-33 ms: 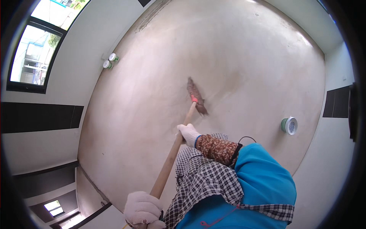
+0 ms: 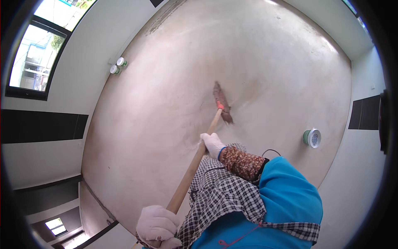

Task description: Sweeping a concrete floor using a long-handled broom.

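A mop with a long wooden handle (image 2: pixel 186 178) slants up and away from me. Its ragged dark brown head (image 2: pixel 222 97), joined by a red socket, lies on the pale smooth floor (image 2: pixel 137 137). My right hand (image 2: pixel 213 145), in a white glove below a brown floral sleeve cover, is wrapped round the handle partway down its length. At the handle's near end, my left hand (image 2: pixel 157 226), also in a white glove, is closed round it with the fingers curled over. Darker smears mark the floor beside the mop head.
A green and white bucket (image 2: pixel 312 138) stands on the floor to my right. Two more buckets (image 2: pixel 118 65) are by the left wall, near a black-framed window (image 2: pixel 37 58). A doorway with a dark threshold (image 2: pixel 99 234) lies at lower left. My checked apron (image 2: pixel 228 186) hangs near the handle.
The mop head has shifted a little to the right across the floor. Both hands have moved slightly right with the handle, keeping their grip.
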Motion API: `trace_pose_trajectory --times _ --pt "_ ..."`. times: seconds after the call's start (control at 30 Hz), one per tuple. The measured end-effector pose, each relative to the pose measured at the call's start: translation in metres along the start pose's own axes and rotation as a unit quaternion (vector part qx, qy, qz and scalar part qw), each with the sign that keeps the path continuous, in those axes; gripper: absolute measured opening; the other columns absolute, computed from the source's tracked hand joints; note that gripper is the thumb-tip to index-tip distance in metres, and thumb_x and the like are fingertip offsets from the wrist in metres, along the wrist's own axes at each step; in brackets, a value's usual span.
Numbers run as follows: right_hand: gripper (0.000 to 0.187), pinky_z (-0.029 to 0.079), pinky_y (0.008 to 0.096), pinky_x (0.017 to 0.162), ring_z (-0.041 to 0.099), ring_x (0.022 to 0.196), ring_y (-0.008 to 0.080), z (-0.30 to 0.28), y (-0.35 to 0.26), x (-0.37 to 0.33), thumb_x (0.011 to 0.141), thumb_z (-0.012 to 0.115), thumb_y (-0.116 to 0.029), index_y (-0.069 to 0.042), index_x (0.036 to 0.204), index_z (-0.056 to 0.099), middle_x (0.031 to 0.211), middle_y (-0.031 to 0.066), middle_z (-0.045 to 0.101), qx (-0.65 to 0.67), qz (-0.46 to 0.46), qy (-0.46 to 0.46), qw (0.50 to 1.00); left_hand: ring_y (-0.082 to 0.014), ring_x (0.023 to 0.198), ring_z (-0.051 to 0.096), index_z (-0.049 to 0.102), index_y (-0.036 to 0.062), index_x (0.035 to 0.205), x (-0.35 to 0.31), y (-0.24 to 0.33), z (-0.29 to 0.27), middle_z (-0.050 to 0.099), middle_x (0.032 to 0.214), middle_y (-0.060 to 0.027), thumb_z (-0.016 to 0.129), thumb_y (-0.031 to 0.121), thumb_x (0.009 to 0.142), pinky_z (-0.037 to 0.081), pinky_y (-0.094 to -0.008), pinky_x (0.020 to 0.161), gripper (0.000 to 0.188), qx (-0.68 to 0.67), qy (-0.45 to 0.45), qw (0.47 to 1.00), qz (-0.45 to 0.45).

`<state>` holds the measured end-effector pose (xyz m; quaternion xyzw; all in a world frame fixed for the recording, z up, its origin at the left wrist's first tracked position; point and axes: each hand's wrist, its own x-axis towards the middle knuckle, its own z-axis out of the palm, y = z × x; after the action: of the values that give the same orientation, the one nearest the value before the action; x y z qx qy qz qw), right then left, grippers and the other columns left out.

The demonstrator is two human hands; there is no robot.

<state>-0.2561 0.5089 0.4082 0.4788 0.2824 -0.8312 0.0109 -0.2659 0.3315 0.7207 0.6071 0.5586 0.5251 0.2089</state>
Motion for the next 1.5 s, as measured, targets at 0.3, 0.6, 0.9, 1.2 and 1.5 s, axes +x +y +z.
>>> trace_pose_trajectory --times 0.3,0.6,0.9,1.2,1.5 --pt "0.013 0.047 0.0376 0.049 0.059 0.062 0.0206 -0.189 -0.143 0.039 0.087 0.057 -0.021 -0.008 0.086 0.053 0.072 0.0049 0.054 0.052 -0.032 0.225 0.972 -0.0251 0.102 0.058 0.055 0.0047 0.073 0.127 -0.094 0.008 0.059 0.087 -0.0087 0.07 0.0 0.083 0.046 -0.0407 0.091 0.02 -0.242 -0.035 0.948 -0.204" --pt "0.025 0.047 0.0449 0.052 0.061 0.062 0.0267 0.182 -0.18 0.011 0.086 0.053 -0.025 -0.001 0.083 0.058 0.074 0.0136 0.06 -0.019 0.001 -0.049 0.999 -0.025 0.069 0.062 0.052 0.0062 0.065 0.207 0.075 -0.186 0.059 0.064 -0.0066 0.074 -0.007 0.067 0.051 -0.0368 0.067 0.026 0.036 0.031 0.973 -0.225" --pt "0.025 0.048 0.0379 0.049 0.06 0.062 0.0229 0.465 -0.164 -0.109 0.087 0.061 -0.023 -0.003 0.097 0.05 0.079 0.0111 0.06 -0.076 0.144 -0.29 0.943 -0.0222 0.051 0.058 0.049 0.0099 0.059 0.191 0.19 -0.309 0.054 0.056 -0.0028 0.075 0.008 0.068 0.048 -0.0342 0.051 0.028 0.198 0.063 0.971 -0.12" --pt "0.039 0.048 0.0366 0.044 0.058 0.055 0.0227 0.624 -0.266 -0.09 0.087 0.061 -0.029 0.001 0.102 0.044 0.076 0.0132 0.057 -0.105 -0.105 0.042 0.988 -0.0333 0.096 0.063 0.056 0.0052 0.072 0.076 0.179 -0.639 0.063 0.088 -0.0083 0.08 -0.001 0.069 0.049 -0.0435 0.086 0.025 -0.078 0.134 0.971 -0.181" --pt "0.015 0.039 0.0348 0.044 0.052 0.055 0.0209 0.982 -0.054 -0.143 0.084 0.057 -0.022 -0.007 0.083 0.052 0.066 0.0055 0.048 -0.137 -0.038 0.032 0.989 -0.026 0.101 0.058 0.053 0.0048 0.074 -0.189 0.291 -0.966 0.059 0.09 -0.0088 0.074 0.001 0.081 0.046 -0.0398 0.088 0.023 -0.096 0.19 0.954 -0.21"
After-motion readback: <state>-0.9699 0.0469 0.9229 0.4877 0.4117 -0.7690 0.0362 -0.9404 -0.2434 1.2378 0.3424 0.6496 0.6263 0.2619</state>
